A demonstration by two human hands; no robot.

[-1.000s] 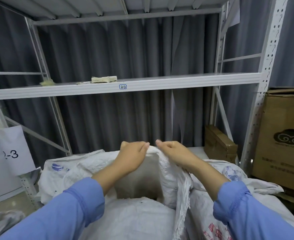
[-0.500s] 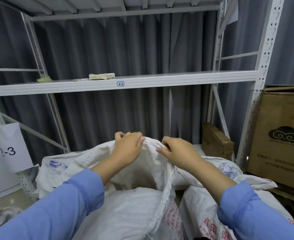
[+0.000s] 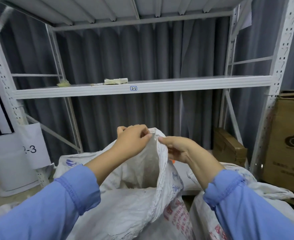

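Observation:
A large white woven sack [image 3: 135,201] with red print stands in front of me, its mouth pulled up. My left hand [image 3: 132,141] pinches the sack's top rim from the left. My right hand [image 3: 175,149] grips the same rim from the right, a few centimetres away. Between them the rim folds into a peak. The sack's inside is in shadow and its contents are hidden. Both arms wear blue sleeves.
A white metal rack [image 3: 142,87] labelled 2-2 spans the back, with a small paper stack [image 3: 116,81] on it. More white sacks [image 3: 246,184] lie around. Cardboard boxes [image 3: 292,142] stand at the right, a 2-3 sign [image 3: 31,148] at the left. Grey curtains hang behind.
Both hands have lifted the sack's rim higher and drawn closer together, folding the mouth into a narrower peak. The view has tilted slightly.

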